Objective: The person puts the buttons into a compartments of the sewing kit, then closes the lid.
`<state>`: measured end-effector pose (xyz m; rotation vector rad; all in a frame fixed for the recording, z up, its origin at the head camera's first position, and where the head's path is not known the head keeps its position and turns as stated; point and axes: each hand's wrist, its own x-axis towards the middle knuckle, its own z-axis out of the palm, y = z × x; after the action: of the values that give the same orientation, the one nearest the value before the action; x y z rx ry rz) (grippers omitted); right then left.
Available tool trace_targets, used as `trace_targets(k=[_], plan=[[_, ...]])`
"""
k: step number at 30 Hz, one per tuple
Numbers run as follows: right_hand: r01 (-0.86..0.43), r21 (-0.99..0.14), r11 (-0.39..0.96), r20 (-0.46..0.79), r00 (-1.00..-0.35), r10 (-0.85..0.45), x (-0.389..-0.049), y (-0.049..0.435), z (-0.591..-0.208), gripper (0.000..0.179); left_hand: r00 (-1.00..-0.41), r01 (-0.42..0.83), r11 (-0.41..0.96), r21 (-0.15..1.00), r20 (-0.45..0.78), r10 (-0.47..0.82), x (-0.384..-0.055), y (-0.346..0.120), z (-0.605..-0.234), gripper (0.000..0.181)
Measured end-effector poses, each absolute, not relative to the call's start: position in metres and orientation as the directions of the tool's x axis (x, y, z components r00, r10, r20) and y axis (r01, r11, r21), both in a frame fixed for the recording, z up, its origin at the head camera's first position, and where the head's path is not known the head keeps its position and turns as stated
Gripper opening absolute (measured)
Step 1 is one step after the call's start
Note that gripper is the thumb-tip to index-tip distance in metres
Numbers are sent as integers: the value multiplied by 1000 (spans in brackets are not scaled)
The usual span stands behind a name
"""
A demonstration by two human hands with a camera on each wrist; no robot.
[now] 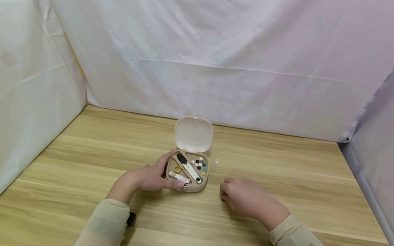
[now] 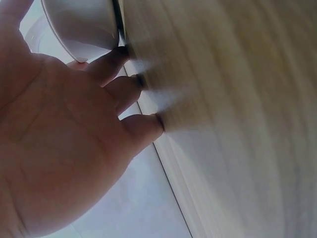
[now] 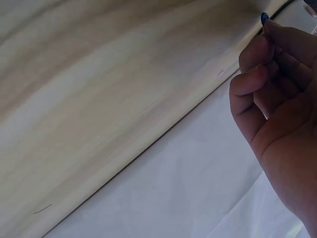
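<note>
A beige sewing kit box (image 1: 192,189) lies with its lid (image 1: 193,134) raised at the back. My left hand (image 1: 153,176) grips its left side, thumb at the front edge and a finger near the back corner; in the left wrist view the other fingertips of that hand (image 2: 64,124) rest on the table. Black-and-white thread snips (image 1: 190,168) lie diagonally in the box, with a yellow ring (image 1: 177,168) and a small white strip (image 1: 179,177) to the left and several colored buttons (image 1: 200,164) to the right. My right hand (image 1: 245,196) pinches a dark blue button (image 3: 264,19) over the table.
One pale pink button (image 1: 216,162) lies on the wooden table (image 1: 276,157) just right of the box. White cloth (image 1: 204,77) hangs behind the table, with more cloth at both sides. A short dark line (image 3: 42,208) marks the tabletop in the right wrist view.
</note>
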<state>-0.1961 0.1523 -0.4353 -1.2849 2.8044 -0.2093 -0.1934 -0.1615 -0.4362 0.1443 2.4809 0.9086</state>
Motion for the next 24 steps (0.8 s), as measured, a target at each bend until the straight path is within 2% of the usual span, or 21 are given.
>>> trace_targets(k=[8,17,24], plan=[[-706,-127,697,1,-703,-711,-205,148,-414,15,-877,-80,774,629,-412,245,-200,-164,-449,131],[-737,-98,669,63,-676,-734,-230,131,-392,21,-875,-91,764,639,-418,245,-197,-163,-446,129],[-734,-145,664,45,-675,-736,-250,109,-385,11,-871,-89,767,635,-423,249,-198,-162,-445,129]])
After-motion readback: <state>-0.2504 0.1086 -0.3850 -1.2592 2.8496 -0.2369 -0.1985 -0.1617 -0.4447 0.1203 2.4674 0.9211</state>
